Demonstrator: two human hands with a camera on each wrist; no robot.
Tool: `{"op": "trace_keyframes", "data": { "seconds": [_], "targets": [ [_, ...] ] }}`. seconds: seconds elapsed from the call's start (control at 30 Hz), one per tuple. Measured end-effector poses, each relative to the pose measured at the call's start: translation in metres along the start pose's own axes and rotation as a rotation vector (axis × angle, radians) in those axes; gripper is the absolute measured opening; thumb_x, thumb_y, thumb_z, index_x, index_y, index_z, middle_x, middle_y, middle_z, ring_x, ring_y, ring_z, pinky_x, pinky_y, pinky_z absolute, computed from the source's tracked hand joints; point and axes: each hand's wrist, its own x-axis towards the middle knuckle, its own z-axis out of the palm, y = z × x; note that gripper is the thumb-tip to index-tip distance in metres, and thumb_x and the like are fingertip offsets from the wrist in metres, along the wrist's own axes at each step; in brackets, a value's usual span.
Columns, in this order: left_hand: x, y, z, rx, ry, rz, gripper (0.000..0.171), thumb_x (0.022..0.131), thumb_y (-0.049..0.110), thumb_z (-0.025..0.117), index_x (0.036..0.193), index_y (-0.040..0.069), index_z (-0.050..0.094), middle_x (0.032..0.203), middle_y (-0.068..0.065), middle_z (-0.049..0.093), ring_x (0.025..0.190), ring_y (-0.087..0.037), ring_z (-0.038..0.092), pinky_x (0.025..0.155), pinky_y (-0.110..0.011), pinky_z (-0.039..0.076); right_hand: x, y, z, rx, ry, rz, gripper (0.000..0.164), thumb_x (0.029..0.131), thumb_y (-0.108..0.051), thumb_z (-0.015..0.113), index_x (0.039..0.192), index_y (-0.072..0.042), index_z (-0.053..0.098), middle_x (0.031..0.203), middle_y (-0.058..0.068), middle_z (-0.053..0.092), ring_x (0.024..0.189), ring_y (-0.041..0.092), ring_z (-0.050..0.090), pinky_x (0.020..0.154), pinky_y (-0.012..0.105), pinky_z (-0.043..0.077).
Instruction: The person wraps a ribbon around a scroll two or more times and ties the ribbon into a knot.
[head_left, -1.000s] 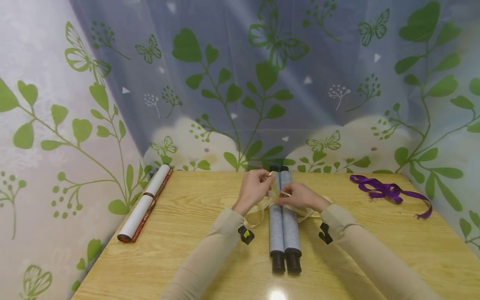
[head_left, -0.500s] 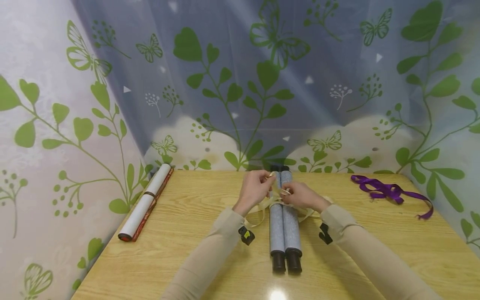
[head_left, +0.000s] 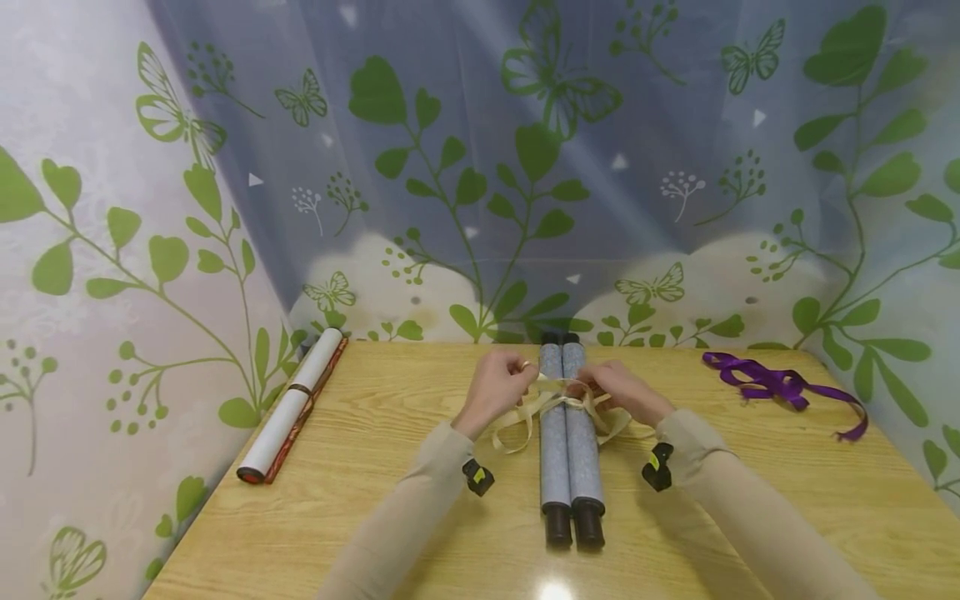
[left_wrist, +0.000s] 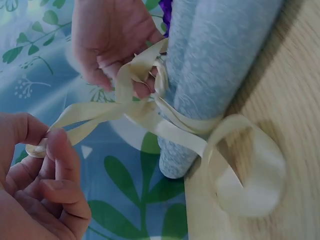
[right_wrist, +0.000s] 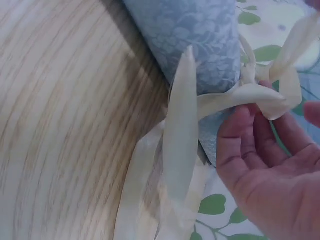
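Observation:
Two pale blue-grey patterned scrolls (head_left: 555, 458) with dark end knobs lie side by side on the table. A cream ribbon (head_left: 553, 404) goes around both, with a loose knot and loops on top. At the left, my left hand (head_left: 497, 382) pinches a ribbon loop between thumb and fingertips; in the left wrist view, this loop stretches from the knot to the left hand (left_wrist: 45, 175). Over the right-hand scroll, my right hand (head_left: 618, 390) has its fingers curled in the ribbon by the knot. In the right wrist view, ribbon (right_wrist: 260, 97) drapes across the fingertips, the thumb standing apart.
A white scroll (head_left: 288, 417) with a brown tie and a red patterned edge lies along the table's left side. At the right is a tangled purple ribbon (head_left: 780, 383). Patterned cloth (head_left: 465, 208) surrounds the back and sides of the wooden table (head_left: 375, 433).
My left hand has shifted left and slightly down, drawing its ribbon loop out. My right hand has moved right and slightly up. The knot shows more openly between them; the scrolls stay put.

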Motion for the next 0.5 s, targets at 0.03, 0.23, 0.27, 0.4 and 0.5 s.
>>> {"op": "trace_keyframes", "data": {
  "seconds": [0.03,0.23,0.27,0.4,0.5],
  "targets": [
    [-0.001,-0.002,-0.001,0.005,-0.003,-0.005,0.021,0.087,0.012,0.058,0.068,0.006,0.064,0.058,-0.008,0.063,0.042,-0.011,0.053,0.042,-0.024,0.042,0.000,0.000,-0.001,0.027,0.011,0.015,0.041,0.102,-0.029,0.040,0.099,0.000,0.069,0.100,0.010,0.069,0.083,0.019,0.060,0.068,0.034,0.050],
    [-0.009,-0.011,-0.007,0.017,-0.020,-0.016,0.021,0.084,0.011,0.058,0.063,0.011,0.059,0.053,0.002,0.055,0.044,-0.008,0.048,0.042,-0.022,0.036,-0.002,0.001,-0.002,-0.023,0.089,0.021,0.036,0.101,-0.023,0.050,0.113,0.006,0.069,0.092,0.008,0.066,0.082,0.017,0.062,0.070,0.032,0.054],
    [-0.010,-0.013,-0.008,0.019,-0.020,-0.018,0.021,0.084,0.011,0.058,0.063,0.011,0.059,0.053,0.002,0.055,0.044,-0.008,0.048,0.042,-0.022,0.037,-0.003,0.002,-0.002,-0.054,0.114,0.008,0.035,0.100,-0.022,0.053,0.114,0.006,0.069,0.094,0.011,0.068,0.083,0.017,0.064,0.070,0.033,0.056],
    [-0.015,-0.019,-0.012,0.027,-0.019,-0.019,0.022,0.083,0.011,0.057,0.062,0.011,0.057,0.052,0.002,0.052,0.043,-0.008,0.047,0.043,-0.022,0.036,-0.005,0.004,-0.004,-0.176,0.212,-0.088,0.028,0.096,-0.015,0.061,0.110,0.006,0.071,0.100,0.020,0.073,0.079,0.021,0.070,0.071,0.036,0.059],
    [-0.018,-0.025,-0.017,0.034,-0.025,-0.024,0.022,0.083,0.011,0.057,0.061,0.011,0.055,0.051,0.003,0.050,0.043,-0.008,0.045,0.042,-0.021,0.035,-0.005,0.007,-0.009,-0.298,0.240,-0.198,0.019,0.093,-0.007,0.063,0.104,0.005,0.072,0.099,0.021,0.072,0.077,0.024,0.070,0.069,0.037,0.058]
  ]
}}
